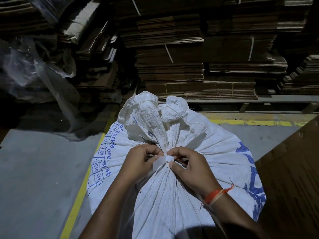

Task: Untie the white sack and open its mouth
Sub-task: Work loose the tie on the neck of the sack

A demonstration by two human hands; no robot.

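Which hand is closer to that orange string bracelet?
Right. The orange thread bracelet is tied round the right wrist, just behind the right hand. The left hand is farther off, across the sack's white knot, which both hands pinch.

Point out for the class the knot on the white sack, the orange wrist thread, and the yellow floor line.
knot [168,158], head view: the white knob between both hands.
orange wrist thread [214,194], head view: its band across the wrist.
yellow floor line [77,202], head view: the stretch left of the sack.
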